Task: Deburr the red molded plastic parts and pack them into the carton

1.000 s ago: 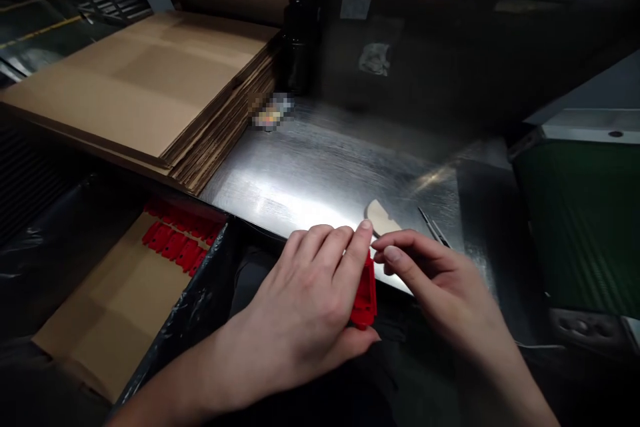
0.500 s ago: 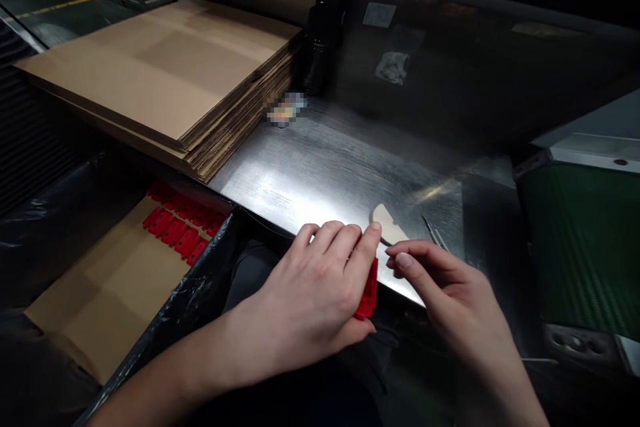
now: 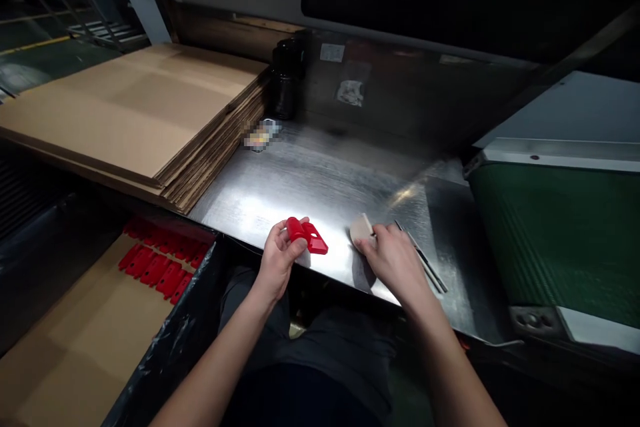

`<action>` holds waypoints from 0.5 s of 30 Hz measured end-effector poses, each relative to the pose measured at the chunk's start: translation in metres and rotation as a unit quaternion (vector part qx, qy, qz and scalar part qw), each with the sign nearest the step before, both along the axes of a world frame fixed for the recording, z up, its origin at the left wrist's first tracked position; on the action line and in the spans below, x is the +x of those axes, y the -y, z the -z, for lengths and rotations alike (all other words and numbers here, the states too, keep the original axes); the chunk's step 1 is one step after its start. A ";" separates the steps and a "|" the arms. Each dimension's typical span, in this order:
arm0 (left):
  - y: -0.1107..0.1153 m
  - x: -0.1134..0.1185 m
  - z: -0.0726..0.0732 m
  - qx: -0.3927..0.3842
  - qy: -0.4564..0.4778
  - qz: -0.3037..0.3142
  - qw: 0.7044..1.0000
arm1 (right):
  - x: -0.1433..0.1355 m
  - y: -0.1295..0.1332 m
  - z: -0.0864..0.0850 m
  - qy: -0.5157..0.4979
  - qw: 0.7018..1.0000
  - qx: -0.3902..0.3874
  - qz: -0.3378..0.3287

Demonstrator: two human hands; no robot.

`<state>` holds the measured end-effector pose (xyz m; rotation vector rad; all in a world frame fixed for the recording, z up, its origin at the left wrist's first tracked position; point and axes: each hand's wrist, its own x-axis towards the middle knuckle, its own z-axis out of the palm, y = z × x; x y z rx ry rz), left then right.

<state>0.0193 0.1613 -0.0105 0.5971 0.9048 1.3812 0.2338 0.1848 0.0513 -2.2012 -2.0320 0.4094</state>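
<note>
My left hand grips a small red plastic part and holds it just above the near edge of the shiny metal table. My right hand rests on the table to the right, its fingertips on a small beige curved piece. Thin metal tweezers lie flat on the table just right of that hand.
A stack of flattened cardboard sheets lies at the left. Below it, a box lined with black plastic holds cardboard and rows of red parts. A dark bottle stands at the back. A green conveyor borders the right side.
The view has pulled back. My hands have separated: the left lifted the red part up over the table edge, and the right moved onto the beige piece.
</note>
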 end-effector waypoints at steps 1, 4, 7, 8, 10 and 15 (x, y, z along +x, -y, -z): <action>-0.002 0.001 0.004 0.002 0.002 -0.009 1.000 | -0.003 0.008 -0.008 -0.013 1.000 -0.007 -0.002; -0.003 0.003 0.011 0.015 -0.004 -0.021 1.000 | -0.017 0.036 -0.034 -0.094 0.995 -0.029 0.008; -0.002 0.003 0.014 0.030 -0.020 -0.019 0.999 | -0.039 0.054 -0.050 -0.149 0.988 -0.045 -0.004; -0.001 0.002 0.014 0.032 -0.027 -0.017 0.999 | -0.047 0.055 -0.051 -0.141 0.989 -0.051 -0.014; 0.000 0.002 0.013 0.032 -0.043 -0.015 0.998 | -0.058 0.052 -0.049 -0.100 0.993 -0.057 -0.033; -0.001 0.003 0.011 0.022 -0.075 -0.018 0.997 | -0.067 0.039 -0.037 -0.057 0.998 -0.019 -0.037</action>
